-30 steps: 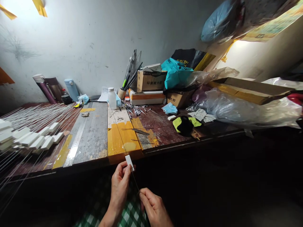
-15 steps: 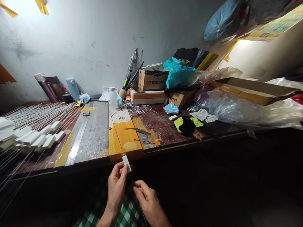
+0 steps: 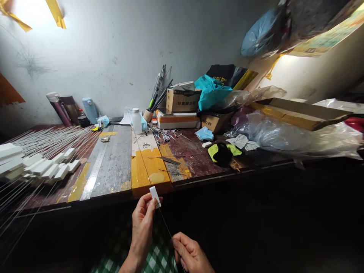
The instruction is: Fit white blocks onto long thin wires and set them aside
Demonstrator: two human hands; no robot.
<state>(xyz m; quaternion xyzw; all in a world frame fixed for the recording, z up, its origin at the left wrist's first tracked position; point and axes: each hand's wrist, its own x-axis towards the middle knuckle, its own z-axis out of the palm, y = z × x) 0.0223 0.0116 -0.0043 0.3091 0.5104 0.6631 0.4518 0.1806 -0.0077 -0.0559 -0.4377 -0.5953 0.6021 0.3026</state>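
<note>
Many oblong white blocks (image 3: 51, 170) are looking done, left fingers (image 3: 150, 213) pinching one seemingly underway white block (image 3: 154, 193), right fingers (image 3: 181, 239) a thin dark rod (image 3: 165, 220).

Wall (image 3: 93, 49) bright top L — btm R dark

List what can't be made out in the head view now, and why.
Head view:
Left hand: fingers partly hidden behind the white block.
Thin rod: partly covered by right hand; lower end cut off by bottom edge.
Stacked blocks: cut off by left edge.
Ruler: numbers too small.
</note>
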